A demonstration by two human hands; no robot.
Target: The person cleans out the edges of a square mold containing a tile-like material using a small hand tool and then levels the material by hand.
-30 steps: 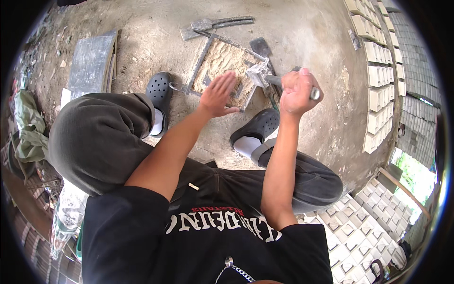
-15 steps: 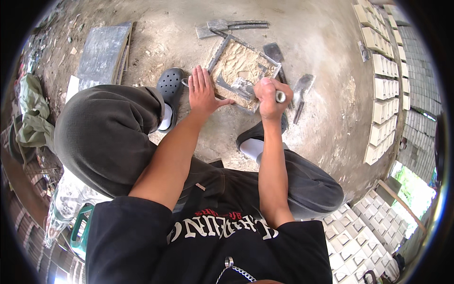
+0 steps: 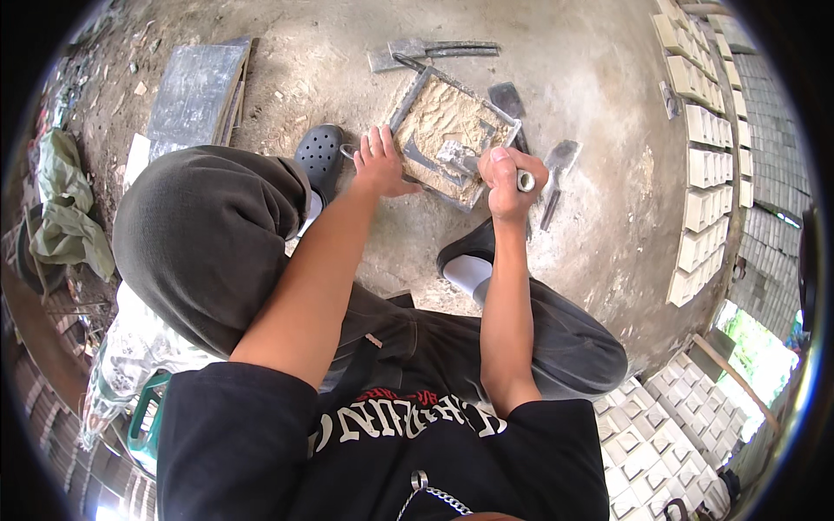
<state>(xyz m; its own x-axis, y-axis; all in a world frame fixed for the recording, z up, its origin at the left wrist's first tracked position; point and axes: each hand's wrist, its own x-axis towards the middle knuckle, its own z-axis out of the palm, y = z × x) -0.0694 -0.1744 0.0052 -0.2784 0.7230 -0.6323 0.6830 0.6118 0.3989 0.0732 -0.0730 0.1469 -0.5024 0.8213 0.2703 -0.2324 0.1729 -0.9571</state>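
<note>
Square frame (image 3: 409, 100) full of pale powder (image 3: 443, 108) lies flat on the floor; on my feed the right hand (image 3: 511, 176) is wrapped tightly around a hammer-like tool (image 3: 453, 154). I cannot tell whether its caked head touches the powder, where a dark angled plate (image 3: 424, 161) lies. I see the left hand (image 3: 378, 167), fingers straight and slightly apart, at the frame's left edge. Just right of the frame lies a trowel (image 3: 560, 161); beyond its far corner, a flat-bladed tool (image 3: 432, 49).
</note>
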